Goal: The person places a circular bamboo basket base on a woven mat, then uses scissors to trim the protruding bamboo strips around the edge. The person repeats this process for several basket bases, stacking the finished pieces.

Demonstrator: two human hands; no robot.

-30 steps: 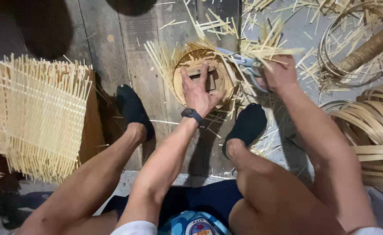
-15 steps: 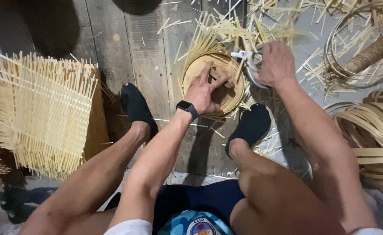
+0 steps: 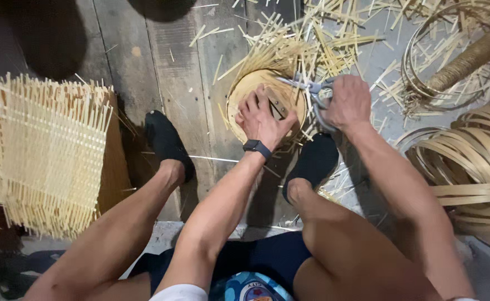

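Weathered wooden floorboards (image 3: 183, 72), strewn with pale bamboo offcuts (image 3: 334, 39), form the working surface; the person sits low, with black slippers (image 3: 164, 142) planted either side of the work. Between the feet, toward the top of the view, lies a small round woven basket base (image 3: 245, 92), its loose strip ends fanning outward at the far rim; the left hand (image 3: 262, 117) presses down on it, fingers spread and flat across the weave, a dark watch (image 3: 257, 147) on the wrist. The right hand (image 3: 348, 103) is closed around the handles of metal scissors (image 3: 306, 89), whose blades reach over the far edge of the disc among the projecting strips; whether the blades are parted cannot be told. To trim well, the holding hand should pin the disc so it cannot rotate, fingertips kept clear of the blades; cuts are best taken close and even along the rim. At left stands a square woven mat (image 3: 50, 156) with bristling ends; at right lie coiled bamboo hoops (image 3: 468, 167) and a twine-wrapped stick (image 3: 468, 58).
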